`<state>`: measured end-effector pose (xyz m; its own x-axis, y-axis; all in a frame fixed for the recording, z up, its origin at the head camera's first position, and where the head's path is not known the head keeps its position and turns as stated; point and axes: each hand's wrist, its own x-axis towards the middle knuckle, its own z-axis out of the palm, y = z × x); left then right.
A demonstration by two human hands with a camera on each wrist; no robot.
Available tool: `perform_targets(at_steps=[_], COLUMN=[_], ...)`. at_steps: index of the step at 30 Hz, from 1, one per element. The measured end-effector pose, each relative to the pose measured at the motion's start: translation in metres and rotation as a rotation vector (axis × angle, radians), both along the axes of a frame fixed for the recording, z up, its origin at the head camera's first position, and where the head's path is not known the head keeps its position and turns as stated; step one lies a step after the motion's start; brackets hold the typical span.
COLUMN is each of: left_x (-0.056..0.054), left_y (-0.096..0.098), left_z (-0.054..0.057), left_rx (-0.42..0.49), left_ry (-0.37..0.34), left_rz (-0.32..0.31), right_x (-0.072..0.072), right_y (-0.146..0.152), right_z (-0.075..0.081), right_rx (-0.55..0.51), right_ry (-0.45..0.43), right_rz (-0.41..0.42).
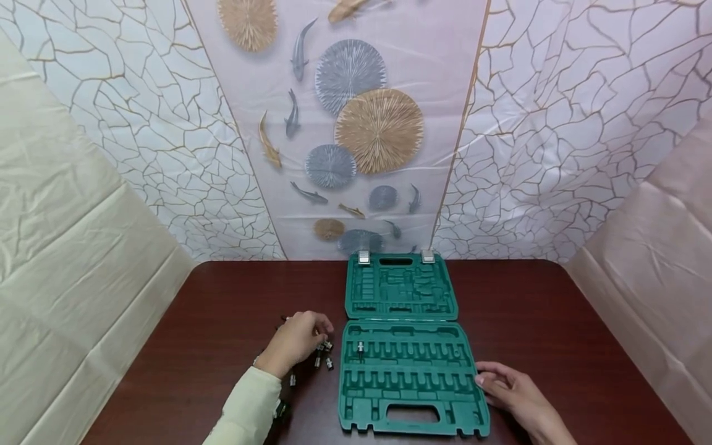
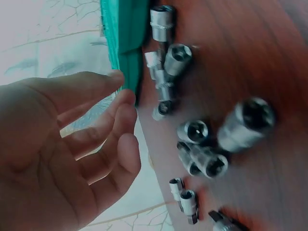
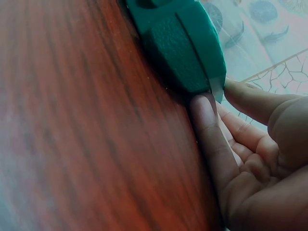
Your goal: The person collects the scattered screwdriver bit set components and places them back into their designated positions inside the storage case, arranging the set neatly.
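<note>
Over the loose metal sockets (image 2: 245,125) left of the case hovers my left hand (image 1: 297,340). Its fingers are loosely bent and hold nothing in the left wrist view. The green socket-set case (image 1: 408,364) lies unfolded, its lid (image 1: 403,287) toward the wall. A single bit socket (image 1: 360,349) sits in the upper row of slots, near the left end. My right hand (image 1: 514,389) holds the near tray's right edge, thumb and finger at the rim; in the right wrist view they meet the case corner (image 3: 178,53).
Several more sockets and bit sockets (image 1: 329,363) are scattered on the dark red table (image 1: 534,321), some partly behind the left hand and sleeve. A small dark item (image 1: 280,408) lies beside the left sleeve. A patterned cloth wall (image 1: 361,204) stands behind the table.
</note>
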<state>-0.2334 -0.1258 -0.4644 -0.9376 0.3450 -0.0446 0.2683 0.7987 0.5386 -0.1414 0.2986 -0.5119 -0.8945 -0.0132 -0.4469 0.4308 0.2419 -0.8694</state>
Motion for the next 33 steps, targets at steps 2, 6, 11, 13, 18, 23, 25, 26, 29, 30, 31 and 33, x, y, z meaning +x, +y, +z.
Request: perform_targets(at_steps=[2,6,11,13,18,23,25,26,29,30,31,33], left_x=[0.001,0.003,0.005,0.004,-0.001,-0.003,-0.004,-0.004,-0.004,-0.004,-0.004,-0.004], left_y=[-0.001,-0.003,-0.009,-0.010,-0.013,-0.013,-0.014,-0.014,-0.015,-0.016,-0.016,-0.016], left_z=[-0.002,-0.007,-0.013,-0.015,-0.017,-0.020,-0.020,-0.020,-0.021,-0.021,-0.021,-0.021], left_rx=[-0.044,-0.099,-0.148,-0.159,-0.180,-0.173,-0.161,-0.153,-0.148,-0.150,-0.154,-0.166], left_ry=[0.020,0.088,0.242,0.279,0.292,0.276,0.265,0.260,0.242,0.236,0.227,0.207], left_rz=[-0.036,-0.148,-0.285,-0.319,-0.366,-0.373,-0.373,-0.375,-0.374,-0.371,-0.367,-0.355], right_x=[0.001,0.001,0.003,0.003,0.002,0.004,0.005,0.005,0.006,0.006,0.006,0.005], right_y=[-0.001,0.000,0.002,0.002,0.000,-0.001,-0.001,-0.001,0.000,-0.001,-0.001,-0.001], right_z=[-0.001,-0.002,-0.002,-0.002,-0.001,0.000,0.000,0.000,0.001,0.001,0.001,0.001], right_rx=[0.000,-0.006,-0.019,-0.017,-0.002,0.001,0.002,0.003,0.005,0.005,0.004,0.002], right_ry=[0.000,-0.001,0.004,0.011,0.007,0.009,0.012,0.013,0.016,0.016,0.016,0.016], right_rz=[-0.004,-0.004,0.026,0.028,0.002,-0.015,-0.020,-0.021,-0.023,-0.022,-0.020,-0.015])
